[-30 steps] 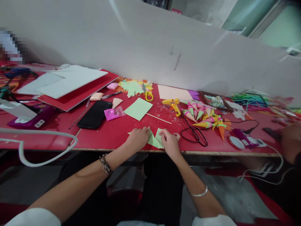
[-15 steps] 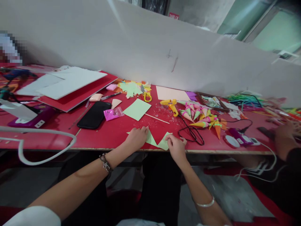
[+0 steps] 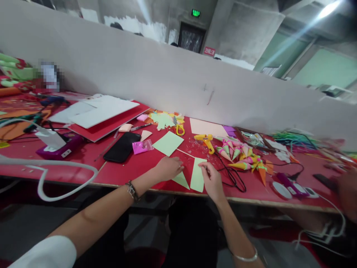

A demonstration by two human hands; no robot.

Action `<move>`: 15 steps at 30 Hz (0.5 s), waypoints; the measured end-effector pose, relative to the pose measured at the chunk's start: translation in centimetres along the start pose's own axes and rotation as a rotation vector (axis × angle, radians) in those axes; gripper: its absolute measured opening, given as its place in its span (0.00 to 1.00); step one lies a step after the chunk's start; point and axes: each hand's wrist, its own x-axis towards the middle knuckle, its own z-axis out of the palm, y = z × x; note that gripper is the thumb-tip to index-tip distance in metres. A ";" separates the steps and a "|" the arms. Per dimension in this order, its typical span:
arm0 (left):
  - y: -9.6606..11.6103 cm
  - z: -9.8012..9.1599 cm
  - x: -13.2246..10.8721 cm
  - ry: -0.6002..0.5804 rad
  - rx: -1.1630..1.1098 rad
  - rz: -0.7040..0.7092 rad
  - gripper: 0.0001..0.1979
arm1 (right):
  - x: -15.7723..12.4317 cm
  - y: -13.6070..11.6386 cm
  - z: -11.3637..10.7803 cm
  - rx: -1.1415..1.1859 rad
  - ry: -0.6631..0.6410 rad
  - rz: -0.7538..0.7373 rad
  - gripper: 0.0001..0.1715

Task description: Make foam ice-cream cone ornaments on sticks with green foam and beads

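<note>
At front edge of red table (image 3: 134,167) | left hand (image 3: 168,168): flat, palm-down on green paper triangle (image 3: 182,181) | right hand (image 3: 213,179): pinching green paper strip (image 3: 196,176) | risk: unweighted pieces sliding off the edge; black cord (image 3: 234,180) snagging the wrist.

Your right hand (image 3: 213,179) has pulled the green piece (image 3: 197,175) rightward, clear of the green triangle (image 3: 181,180) beside your left hand (image 3: 169,168); your view has lifted.

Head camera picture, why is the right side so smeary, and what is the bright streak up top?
Head view: the right edge is motion-blurred, smearing another person's hand; the ceiling lamp flares into a streak; the wide lens bends the wall; the green paper looks sharp.
</note>
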 end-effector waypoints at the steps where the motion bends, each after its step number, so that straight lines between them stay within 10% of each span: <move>1: 0.0 -0.7 0.2 -0.001 -0.169 0.012 0.19 | 0.5 -0.5 0.6 0.025 0.005 -0.020 0.12; 7: -1.7 -1.9 0.9 -0.045 -0.752 -0.078 0.18 | 2.8 -1.9 2.8 0.128 -0.038 -0.055 0.12; 15: -11.6 -3.5 5.8 0.164 -0.726 -0.382 0.15 | -0.1 -0.3 4.6 -0.197 -0.264 -0.014 0.41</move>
